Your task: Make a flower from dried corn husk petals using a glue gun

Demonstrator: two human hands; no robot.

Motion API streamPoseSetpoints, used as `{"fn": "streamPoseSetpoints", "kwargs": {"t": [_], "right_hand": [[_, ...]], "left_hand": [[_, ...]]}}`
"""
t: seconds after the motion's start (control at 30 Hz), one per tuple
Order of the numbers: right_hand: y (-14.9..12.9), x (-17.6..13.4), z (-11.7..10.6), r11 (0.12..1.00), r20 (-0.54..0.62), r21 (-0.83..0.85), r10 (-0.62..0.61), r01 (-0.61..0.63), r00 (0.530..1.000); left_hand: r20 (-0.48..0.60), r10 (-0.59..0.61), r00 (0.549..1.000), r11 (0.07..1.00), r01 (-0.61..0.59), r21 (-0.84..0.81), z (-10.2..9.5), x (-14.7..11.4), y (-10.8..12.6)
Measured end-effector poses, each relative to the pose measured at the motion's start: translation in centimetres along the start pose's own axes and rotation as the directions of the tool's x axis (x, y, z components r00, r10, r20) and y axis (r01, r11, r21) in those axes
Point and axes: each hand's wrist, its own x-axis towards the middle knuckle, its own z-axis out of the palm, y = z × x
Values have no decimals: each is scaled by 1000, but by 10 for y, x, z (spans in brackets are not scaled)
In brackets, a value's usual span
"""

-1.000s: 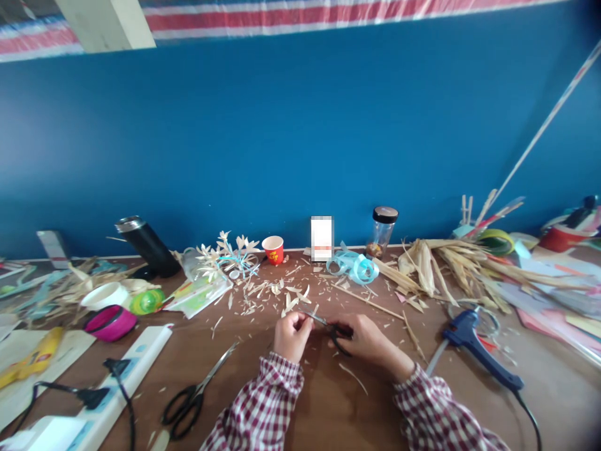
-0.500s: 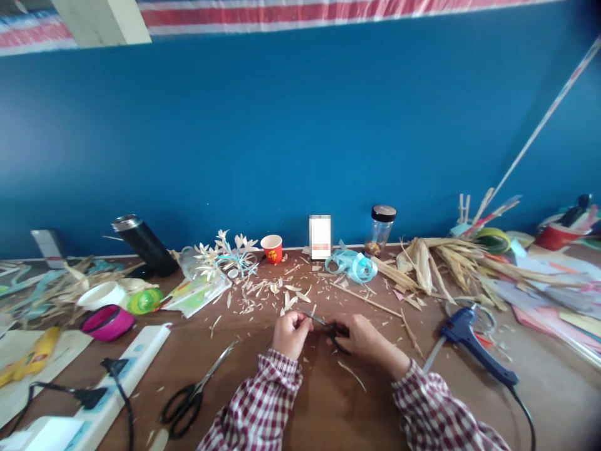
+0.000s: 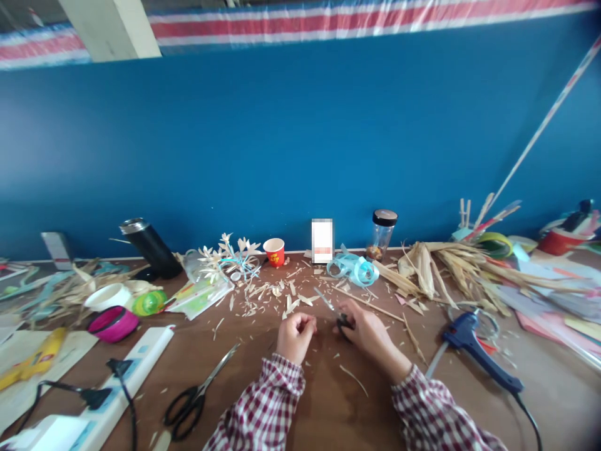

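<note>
Small scissors with dark handles sit in my right hand, their blades pointing up and to the left, away from the other hand. My left hand is closed in a pinch at the middle of the brown table; whatever lies between its fingertips is too small or hidden to make out. Just beyond it lie pale cut husk pieces and many fine scraps. A larger pair of black-handled scissors rests on the table, left of my left sleeve.
A blue glue gun with a cord lies at right, near dried corn husks. Blue ribbon, a red paper cup, husk flowers and a lidded jar line the back. A power strip lies left.
My right hand has drawn the small scissors away from my left fingertips, and the blades now point farther up. My left hand stays pinched in nearly the same place. The view has shifted slightly.
</note>
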Motion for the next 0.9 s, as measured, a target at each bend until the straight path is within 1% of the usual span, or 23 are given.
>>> {"fn": "streamPoseSetpoints", "kwargs": {"t": [0.07, 0.13, 0.23, 0.33, 0.43, 0.5, 0.53, 0.6, 0.67, 0.7, 0.77, 0.9], "right_hand": [[5, 1, -2, 997, -85, -70, 35, -41, 996], [10, 1, -2, 992, -119, -119, 25, -39, 993], [13, 0, -2, 988, -128, -156, -15, -5, 992], [10, -1, -3, 985, -113, -169, -53, 34, 992], [5, -1, -4, 982, -100, -189, -29, 10, 995], [3, -1, -5, 974, -85, -226, -1, -19, 996], [2, 0, -5, 968, -68, -251, 10, -27, 998], [1, 1, -5, 952, -39, -305, 19, -30, 999], [-2, 1, -5, 935, -22, -353, 27, -33, 999], [-3, 1, -5, 927, -18, -374, 34, -38, 999], [-5, 1, -5, 909, -25, -414, 32, -39, 999], [-8, 1, -7, 898, -68, -437, -77, 39, 995]], "left_hand": [[-22, 44, 999, 999, -44, 2, 1, -1, 0], [-34, 49, 998, 999, -50, -22, 1, -1, -1], [-53, 8, 999, 995, -13, -95, 0, 1, -5], [-158, -18, 987, 981, -12, -192, -3, 2, -7], [-259, -55, 964, 963, -17, -270, -10, 3, -6], [-282, -103, 954, 953, 14, -302, -16, 4, -2], [-288, -139, 947, 946, 41, -320, -19, 6, 0], [-283, -248, 926, 911, 124, -392, -25, 11, 4], [-245, -359, 900, 844, 201, -498, -30, 19, 9], [-221, -395, 892, 808, 222, -545, -32, 24, 11], [-201, -410, 890, 782, 229, -580, -33, 34, 16], [-177, -399, 900, 774, 227, -590, -25, 55, 26]]}}
